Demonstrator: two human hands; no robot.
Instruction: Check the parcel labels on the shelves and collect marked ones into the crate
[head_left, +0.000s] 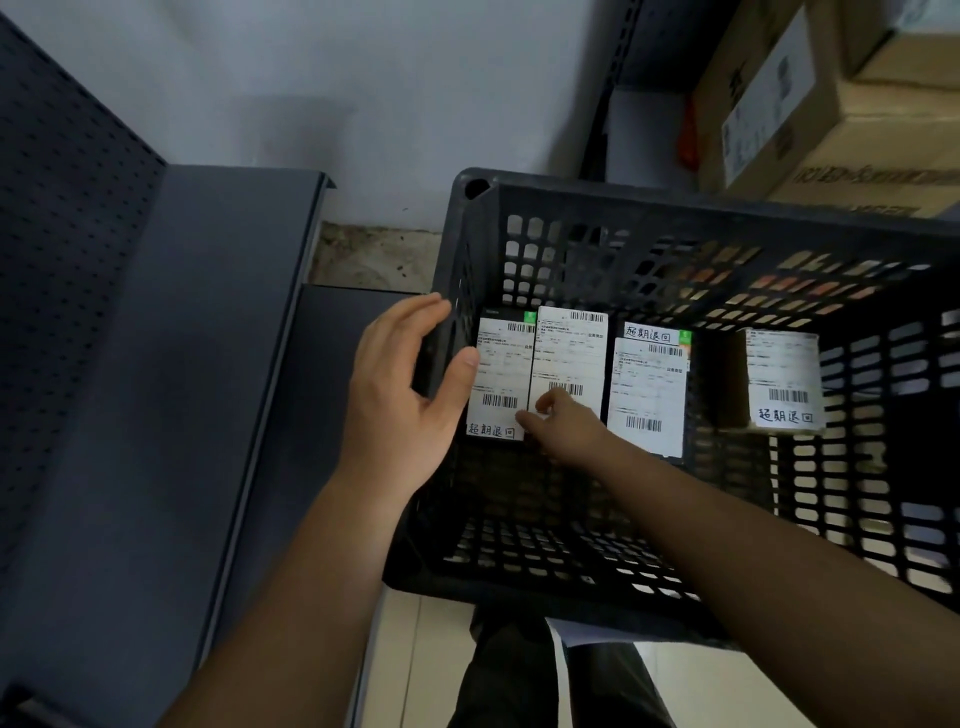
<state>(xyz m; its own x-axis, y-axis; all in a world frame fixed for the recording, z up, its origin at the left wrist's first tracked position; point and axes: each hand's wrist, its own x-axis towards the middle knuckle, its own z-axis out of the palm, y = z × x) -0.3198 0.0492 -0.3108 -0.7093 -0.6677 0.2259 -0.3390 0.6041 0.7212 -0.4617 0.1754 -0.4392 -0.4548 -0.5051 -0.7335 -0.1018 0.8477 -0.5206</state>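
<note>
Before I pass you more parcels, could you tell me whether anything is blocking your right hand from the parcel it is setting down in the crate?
Nothing visible: the right hand already touches the second parcel inside the crate.

Left hand (400, 384) open, right hand (566, 423) curled.

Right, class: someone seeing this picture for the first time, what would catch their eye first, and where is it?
The white parcel labels stand out, four parcels lying in a row on the floor of the black crate, which fills the right of the view. Next come the hands: the right hand reaches into the crate and touches the second parcel, while the left hand rests at the crate's left wall.
</note>
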